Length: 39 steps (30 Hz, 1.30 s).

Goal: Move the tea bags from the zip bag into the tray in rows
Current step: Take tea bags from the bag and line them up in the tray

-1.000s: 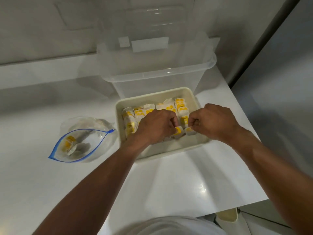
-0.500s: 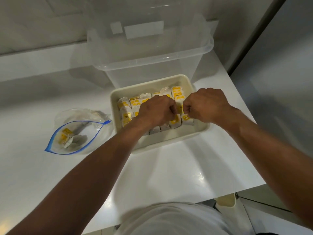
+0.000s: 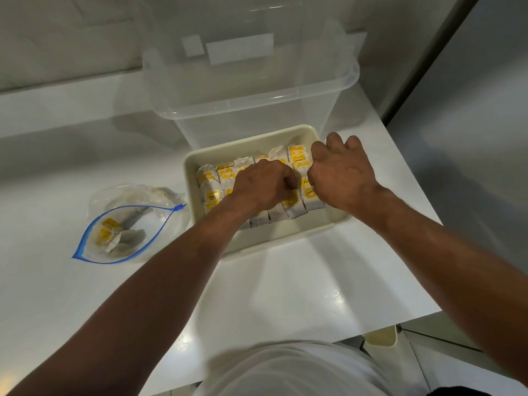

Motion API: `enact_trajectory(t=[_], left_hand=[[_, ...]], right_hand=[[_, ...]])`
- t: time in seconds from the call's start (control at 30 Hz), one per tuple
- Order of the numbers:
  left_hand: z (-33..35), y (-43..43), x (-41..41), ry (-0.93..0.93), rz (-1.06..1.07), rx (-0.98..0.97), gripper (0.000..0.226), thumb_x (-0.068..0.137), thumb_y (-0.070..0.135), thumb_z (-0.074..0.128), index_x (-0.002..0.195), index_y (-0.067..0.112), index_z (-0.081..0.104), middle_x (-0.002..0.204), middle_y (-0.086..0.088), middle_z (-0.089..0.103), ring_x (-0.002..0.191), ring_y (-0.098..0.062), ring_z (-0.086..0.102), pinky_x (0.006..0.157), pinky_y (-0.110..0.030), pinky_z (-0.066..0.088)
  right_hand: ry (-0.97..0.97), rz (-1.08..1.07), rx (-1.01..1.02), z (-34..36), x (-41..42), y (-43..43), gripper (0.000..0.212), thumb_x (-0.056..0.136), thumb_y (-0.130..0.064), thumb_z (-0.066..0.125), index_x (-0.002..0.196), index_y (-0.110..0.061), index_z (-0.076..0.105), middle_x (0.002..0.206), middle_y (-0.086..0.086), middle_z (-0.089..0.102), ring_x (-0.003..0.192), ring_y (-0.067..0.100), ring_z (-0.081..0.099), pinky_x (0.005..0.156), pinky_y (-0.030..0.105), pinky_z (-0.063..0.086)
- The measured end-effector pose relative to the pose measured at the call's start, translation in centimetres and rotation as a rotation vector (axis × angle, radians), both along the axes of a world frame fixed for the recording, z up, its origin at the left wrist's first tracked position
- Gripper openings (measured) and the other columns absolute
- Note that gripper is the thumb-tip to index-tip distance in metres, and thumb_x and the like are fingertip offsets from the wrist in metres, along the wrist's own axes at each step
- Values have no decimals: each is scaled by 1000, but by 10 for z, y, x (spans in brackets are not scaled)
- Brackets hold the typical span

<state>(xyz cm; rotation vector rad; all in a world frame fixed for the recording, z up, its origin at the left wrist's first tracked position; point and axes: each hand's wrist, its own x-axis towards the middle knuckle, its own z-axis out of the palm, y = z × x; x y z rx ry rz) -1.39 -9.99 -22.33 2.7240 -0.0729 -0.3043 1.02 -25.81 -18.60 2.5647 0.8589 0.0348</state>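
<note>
Where the left hand [image 3: 263,185] grips, tea bags [image 3: 294,207] seemingly lie near-to-far.

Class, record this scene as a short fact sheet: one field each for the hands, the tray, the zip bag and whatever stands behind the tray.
Left hand: fingers curled, on the tea bags in the tray
Right hand: fingers curled, on tea bags at the tray's right side
Tray: cream, tea bags packed in rows
Zip bag: open, left of the tray, few tea bags inside
Behind tray: clear plastic bin
</note>
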Motion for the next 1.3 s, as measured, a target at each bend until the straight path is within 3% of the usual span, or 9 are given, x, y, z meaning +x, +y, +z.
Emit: enact_trajectory(t=[0.13, 0.27, 0.4, 0.5, 0.63, 0.83, 0.97, 1.1, 1.3], left_hand=[[-2, -2, 1, 4, -22, -22, 18, 84, 30, 67, 98, 39, 72, 98, 18, 71, 99, -12, 63, 78, -32, 53], [-4, -4, 4, -59, -6, 22, 19, 80, 32, 69, 98, 37, 68, 97, 14, 71, 98, -16, 64, 74, -32, 53], [-3, -1, -2, -170, 26, 52, 18, 80, 40, 70, 97, 34, 65, 97, 12, 69, 95, -17, 62, 68, -27, 41], [2, 5, -11, -139, -37, 79, 13, 81, 42, 65, 94, 38, 67, 96, 11, 68, 94, -17, 62, 67, -27, 42], [0, 1, -25, -44, -220, 201, 28, 83, 49, 55, 104, 41, 71, 101, 7, 70, 96, -20, 64, 66, -27, 44], [-6, -2, -26, -99, -224, 279, 34, 87, 55, 51, 104, 33, 71, 95, 3, 69, 90, -22, 66, 60, -28, 38], [2, -3, -29, -136, -198, 243, 28, 87, 50, 55, 108, 39, 70, 99, 5, 69, 94, -21, 64, 61, -27, 35], [-1, -4, -29, -98, -195, 247, 33, 86, 54, 52, 105, 36, 72, 96, 5, 70, 92, -21, 66, 62, -27, 41], [2, -5, -31, -77, -142, 229, 33, 87, 56, 53, 107, 37, 71, 100, 4, 70, 93, -24, 65, 63, -27, 35]], right_hand=[[2, -10, -21, 1, 1, 2, 21, 86, -19, 58, 104, -18, 70, 118, 5, 52, 114, 28, 42, 87, 43, 36], [-25, -23, -10, -3, 1, 3, 23, 77, -20, 69, 99, -21, 72, 106, 6, 56, 105, 30, 48, 79, 41, 39], [-63, -30, 48, 2, -4, -1, 22, 71, -22, 75, 92, -27, 73, 94, 2, 59, 93, 28, 52, 72, 38, 38], [33, 55, 35, 8, -15, -6, 12, 87, -21, 58, 94, -27, 66, 94, -2, 55, 98, 24, 52, 81, 38, 34], [198, 59, -70, 11, -27, 1, 13, 93, -21, 50, 84, -27, 43, 85, -5, 46, 102, 20, 57, 98, 39, 31], [163, 61, -148, 6, -21, 12, 14, 94, -24, 51, 103, -25, 62, 102, -4, 64, 106, 20, 53, 102, 44, 28], [150, 74, -111, 7, -18, 8, 14, 93, -20, 51, 100, -27, 59, 94, -4, 58, 106, 19, 53, 100, 43, 30], [168, 82, -124, 12, -17, 5, 11, 92, -20, 50, 89, -30, 48, 85, -5, 45, 107, 19, 50, 95, 41, 30], [190, 91, -64, 5, -14, 4, 17, 93, -26, 51, 106, -29, 63, 90, -6, 51, 104, 19, 48, 85, 39, 30]])
